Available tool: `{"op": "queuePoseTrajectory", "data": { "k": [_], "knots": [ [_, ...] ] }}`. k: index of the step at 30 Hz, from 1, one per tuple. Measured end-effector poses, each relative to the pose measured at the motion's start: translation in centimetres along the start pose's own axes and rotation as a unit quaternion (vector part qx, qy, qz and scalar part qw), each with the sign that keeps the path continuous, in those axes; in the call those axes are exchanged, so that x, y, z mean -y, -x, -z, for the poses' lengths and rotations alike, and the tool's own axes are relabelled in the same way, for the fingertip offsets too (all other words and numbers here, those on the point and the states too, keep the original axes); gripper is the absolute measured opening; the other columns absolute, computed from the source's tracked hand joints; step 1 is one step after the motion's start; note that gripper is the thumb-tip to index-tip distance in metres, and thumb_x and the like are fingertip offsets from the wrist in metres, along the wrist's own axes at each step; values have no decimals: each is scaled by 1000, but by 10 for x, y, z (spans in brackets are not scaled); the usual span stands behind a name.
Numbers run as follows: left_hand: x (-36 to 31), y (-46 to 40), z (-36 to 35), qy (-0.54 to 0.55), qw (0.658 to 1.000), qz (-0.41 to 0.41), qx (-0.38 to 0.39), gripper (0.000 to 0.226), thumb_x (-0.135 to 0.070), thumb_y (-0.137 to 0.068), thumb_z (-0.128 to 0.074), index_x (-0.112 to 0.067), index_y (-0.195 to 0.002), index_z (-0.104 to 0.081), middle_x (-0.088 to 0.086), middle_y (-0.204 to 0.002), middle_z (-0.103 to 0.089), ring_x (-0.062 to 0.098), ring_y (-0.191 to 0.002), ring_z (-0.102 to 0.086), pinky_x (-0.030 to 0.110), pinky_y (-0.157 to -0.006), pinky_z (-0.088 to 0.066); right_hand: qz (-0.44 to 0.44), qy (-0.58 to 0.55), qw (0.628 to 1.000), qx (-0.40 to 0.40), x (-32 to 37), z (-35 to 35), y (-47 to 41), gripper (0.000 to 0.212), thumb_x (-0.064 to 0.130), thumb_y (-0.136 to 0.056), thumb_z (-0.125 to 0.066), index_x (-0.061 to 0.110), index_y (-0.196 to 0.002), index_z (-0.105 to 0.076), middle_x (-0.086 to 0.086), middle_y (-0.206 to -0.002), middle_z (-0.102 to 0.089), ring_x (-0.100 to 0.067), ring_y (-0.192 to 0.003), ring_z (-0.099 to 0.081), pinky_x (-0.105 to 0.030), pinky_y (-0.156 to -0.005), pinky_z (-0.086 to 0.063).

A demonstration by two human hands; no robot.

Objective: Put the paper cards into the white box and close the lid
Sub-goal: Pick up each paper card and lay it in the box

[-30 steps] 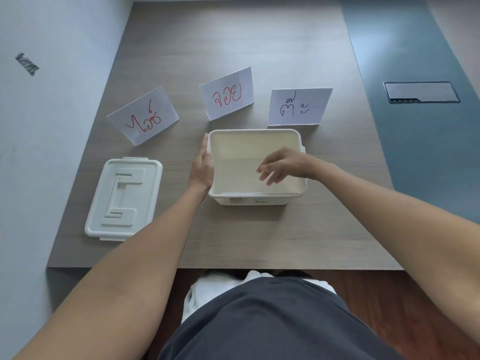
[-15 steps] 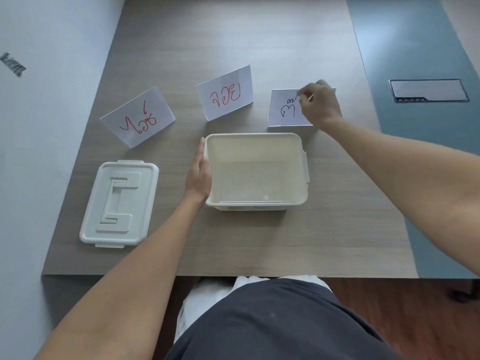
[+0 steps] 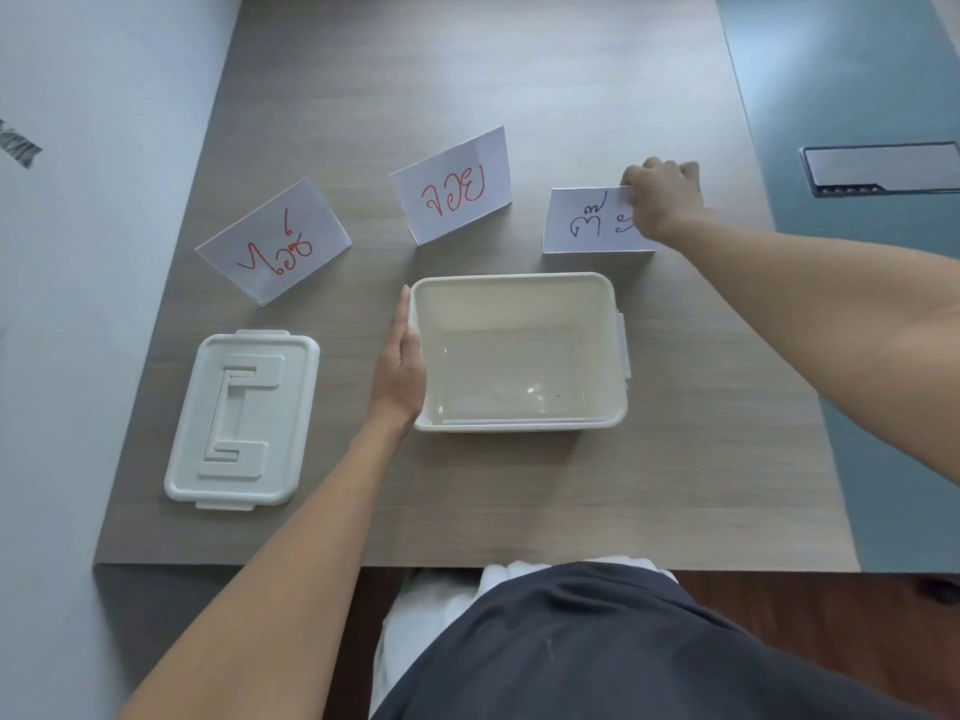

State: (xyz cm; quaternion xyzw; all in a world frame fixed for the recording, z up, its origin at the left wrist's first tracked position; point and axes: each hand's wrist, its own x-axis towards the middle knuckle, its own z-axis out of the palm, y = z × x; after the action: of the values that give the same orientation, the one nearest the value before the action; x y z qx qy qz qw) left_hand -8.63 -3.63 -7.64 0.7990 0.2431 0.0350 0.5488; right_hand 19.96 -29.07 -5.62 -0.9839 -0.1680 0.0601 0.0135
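Fingers of the right hand [image 3: 662,200] pinch the far-right paper card [image 3: 587,223]; the left hand [image 3: 400,363] lies flat, open, against the empty white box [image 3: 519,293], lid [image 3: 241,420] lying left.

I've got the open box [image 3: 519,350] centred on the table [image 3: 675,485], lid [image 3: 241,420] lying to its left. Behind it three cards stand in a row: left card [image 3: 272,241], middle card [image 3: 452,187], right card [image 3: 587,220].
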Motion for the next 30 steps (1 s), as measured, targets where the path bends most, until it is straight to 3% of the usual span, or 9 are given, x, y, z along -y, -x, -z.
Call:
{"op": "queuePoseTrajectory", "data": {
  "k": [5, 9, 13, 22, 30],
  "knots": [
    [-1, 1, 0, 8, 1000, 3, -3, 53, -18, -106, -22, -31, -157, -24, -40, -143, -25, -30, -126, -20, -11, -94, -13, 8, -38, 999, -6, -3, 4, 10, 33, 0, -95, -46, 12, -118, -64, -14, -123, -56, -39, -105, -58, -42, -97, -36],
    [-2, 2, 0, 16, 1000, 1, -1, 53, -17, -106, -22, -28, -158, -23, -23, -159, -23, -22, -134, -17, -9, -100, -11, 22, -58, 997, -39, 9, 17, 19, 32, 2, -95, -44, 13, -116, -66, -14, -119, -61, -34, -109, -59, -41, -99, -32],
    [-1, 2, 1, 22, 1000, -1, 1, 53, -18, -106, -22, -29, -158, -23, -26, -154, -25, -13, -141, -18, -8, -101, -12, 59, -97, 989, -92, 29, 38, 28, 29, 4, -94, -46, 11, -110, -69, -14, -112, -68, -34, -106, -61, -40, -97, -34],
    [-2, 4, 2, 20, 1000, -1, 11, 52, -23, -106, -21, -32, -157, -22, -21, -161, -23, -20, -133, -19, -11, -95, -12, 151, -171, 944, -240, 75, 78, 80, 30, 10, -95, -42, 6, -110, -68, -12, -106, -69, -32, -101, -60, -36, -86, -36],
    [-4, 6, 3, 16, 1000, -5, 12, 54, -23, -104, -21, -33, -158, -21, -23, -161, -21, -23, -132, -17, -8, -96, -12, 235, -208, 925, -216, 98, 79, 138, 20, 10, -96, -48, 7, -97, -68, -7, -95, -71, -30, -85, -62, -39, -82, -41]
  ]
}}
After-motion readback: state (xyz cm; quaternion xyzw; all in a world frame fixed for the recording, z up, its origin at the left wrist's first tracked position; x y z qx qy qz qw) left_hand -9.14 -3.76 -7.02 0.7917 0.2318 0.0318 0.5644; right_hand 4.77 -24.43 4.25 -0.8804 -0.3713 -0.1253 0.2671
